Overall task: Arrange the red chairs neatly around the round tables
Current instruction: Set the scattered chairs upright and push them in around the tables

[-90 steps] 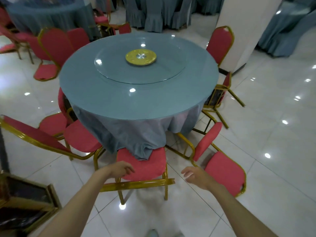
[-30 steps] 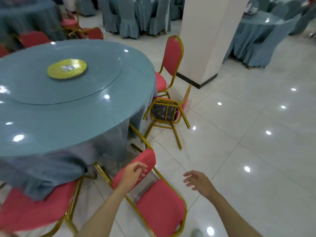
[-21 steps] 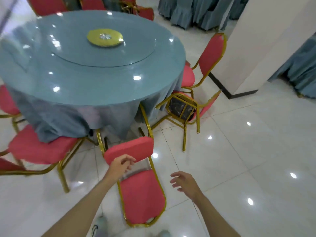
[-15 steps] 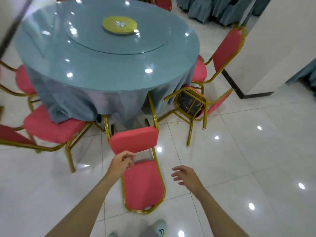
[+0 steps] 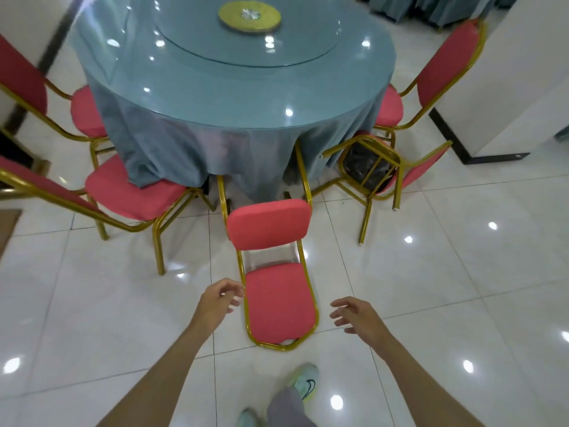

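Your left hand (image 5: 220, 298) hovered loosely curled and empty just beside the gold frame of the tipped red chair (image 5: 278, 303), perhaps brushing it; blur hid any contact. Your right hand (image 5: 357, 315) hung spread and empty on the other side. The chair lay on its back before the round table (image 5: 234, 87), legs toward the cloth.
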{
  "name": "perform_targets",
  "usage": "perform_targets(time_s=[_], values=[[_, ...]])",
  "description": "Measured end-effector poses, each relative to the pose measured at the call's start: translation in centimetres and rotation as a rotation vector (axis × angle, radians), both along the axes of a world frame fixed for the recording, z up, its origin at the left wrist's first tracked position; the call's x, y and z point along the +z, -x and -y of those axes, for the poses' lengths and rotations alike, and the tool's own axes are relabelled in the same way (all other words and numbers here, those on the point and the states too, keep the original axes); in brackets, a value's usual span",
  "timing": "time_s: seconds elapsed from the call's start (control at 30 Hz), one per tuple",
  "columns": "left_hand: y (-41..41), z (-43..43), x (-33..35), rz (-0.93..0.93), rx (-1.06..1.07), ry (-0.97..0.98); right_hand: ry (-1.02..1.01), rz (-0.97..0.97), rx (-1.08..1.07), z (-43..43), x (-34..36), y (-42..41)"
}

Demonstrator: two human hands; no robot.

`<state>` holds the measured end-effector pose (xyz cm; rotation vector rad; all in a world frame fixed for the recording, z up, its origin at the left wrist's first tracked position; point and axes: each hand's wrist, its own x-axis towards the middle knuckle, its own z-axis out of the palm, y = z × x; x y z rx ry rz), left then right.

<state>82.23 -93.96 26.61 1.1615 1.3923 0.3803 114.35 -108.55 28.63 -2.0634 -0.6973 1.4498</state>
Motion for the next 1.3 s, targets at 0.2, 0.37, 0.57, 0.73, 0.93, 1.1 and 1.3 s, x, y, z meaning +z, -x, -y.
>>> perform_targets(time_s=[0.2, 0.37, 0.57, 0.73, 0.93, 1.1, 1.3], values=[[1.9, 2.3, -3.1, -0.014, 0.002, 0.015, -0.019, 0.022, 0.029, 1.8, -1.3, 1.5], [1.9, 4.3, -6.2, -0.026, 0.014, 0.051, 0.028, 0.029, 0.062, 3.5, -4.0, 1.5], [0.3, 5.9, -11.8, -0.008, 0.020, 0.104, 0.066, 0.016, 0.042, 4.7, -11.8, 0.2], [-1.9, 6.5, -20.2, -0.011, 0.092, 0.121, 0.092, -0.003, -0.014, 5.6, -22.0, -0.6], [-4.1, 6.9, -33.7, -0.049, 0.175, 0.134, 0.051, 0.023, -0.127, 5.6, -35.0, -2.3], [-6.0, 6.4, -45.0, -0.123, 0.200, 0.113, 0.133, 0.027, -0.151, 4.2, -47.0, -4.0], [-7.5, 4.0, -56.3, -0.211, 0.117, 0.137, 0.182, 0.084, -0.114, 2.1, -60.3, -5.9]])
